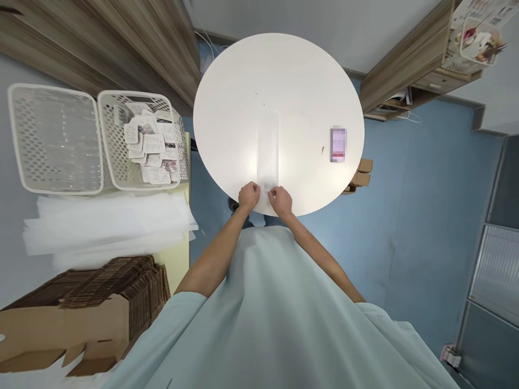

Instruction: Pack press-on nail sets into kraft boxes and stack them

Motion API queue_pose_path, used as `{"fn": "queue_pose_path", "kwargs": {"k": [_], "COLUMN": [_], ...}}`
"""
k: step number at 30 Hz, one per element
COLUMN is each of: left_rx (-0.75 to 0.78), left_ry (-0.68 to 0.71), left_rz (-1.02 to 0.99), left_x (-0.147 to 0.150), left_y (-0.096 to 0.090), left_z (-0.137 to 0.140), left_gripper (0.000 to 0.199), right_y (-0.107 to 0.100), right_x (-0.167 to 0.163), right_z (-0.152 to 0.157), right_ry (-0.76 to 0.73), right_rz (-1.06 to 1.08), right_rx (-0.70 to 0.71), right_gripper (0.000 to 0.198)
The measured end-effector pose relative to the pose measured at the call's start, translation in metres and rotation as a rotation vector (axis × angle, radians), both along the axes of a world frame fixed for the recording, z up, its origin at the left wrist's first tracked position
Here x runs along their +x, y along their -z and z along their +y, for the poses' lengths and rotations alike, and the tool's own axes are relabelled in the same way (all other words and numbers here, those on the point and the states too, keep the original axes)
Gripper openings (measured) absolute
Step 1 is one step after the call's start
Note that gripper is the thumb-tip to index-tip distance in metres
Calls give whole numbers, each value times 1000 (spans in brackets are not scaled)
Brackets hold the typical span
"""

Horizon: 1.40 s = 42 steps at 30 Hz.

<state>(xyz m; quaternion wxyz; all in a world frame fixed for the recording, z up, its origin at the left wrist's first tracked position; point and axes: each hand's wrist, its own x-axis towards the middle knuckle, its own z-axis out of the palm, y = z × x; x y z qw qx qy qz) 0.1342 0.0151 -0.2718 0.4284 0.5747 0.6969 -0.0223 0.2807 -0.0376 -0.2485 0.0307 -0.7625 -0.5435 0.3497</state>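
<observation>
A long, narrow strip of translucent white wrapping sheet [268, 146] lies on the round white table [227, 97], running away from me. At its near end sits a small clear object [268, 187], too faint to name. My left hand [249, 195] is closed in a pinch at the near left corner of the sheet. Beside the small clear object, my right hand [280, 200] is pinched closed at the near right end. Both hands rest close to the table's front edge. What exactly lies between the fingertips is hard to see.
A blurred pink and purple packet [338, 144] lies on the table's right. To my left are a basket of clear plastic pieces [57, 138], a basket of printed cards [141, 140], stacked white sheets [109, 224] and folded cardboard boxes [101, 308]. Wooden cabinets [409, 48] stand beyond.
</observation>
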Motion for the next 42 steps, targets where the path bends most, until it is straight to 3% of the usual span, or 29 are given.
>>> {"fn": "queue_pose_path", "kwargs": {"k": [5,18,23,25,28,32,38,42], "left_rx": [-34,-12,29,161,345,334,278,305], "left_ry": [-6,17,-15,64,379,677,792,806], "left_rz": [4,104,146,105,-53,-183,-142,-138], "left_x": [1,12,18,17,11,0,-9,-4], "left_y": [5,11,2,-4,-13,-12,-4,-2], "left_z": [2,4,3,1,-3,-11,-20,-20], "left_gripper": [21,18,28,35,47,65,90,85], "right_y": [7,22,22,23,24,26,28,33], "right_x": [18,12,15,16,17,18,19,21], "right_z": [2,12,13,13,12,11,12,14], "right_ry": [187,391,428,434,447,473,491,509], "right_rz": [-20,116,165,171,184,204,197,188], "right_rx": [12,-56,-85,-83,-78,-71,-100,-99], "right_gripper": [28,18,15,16,17,19,22,20]}}
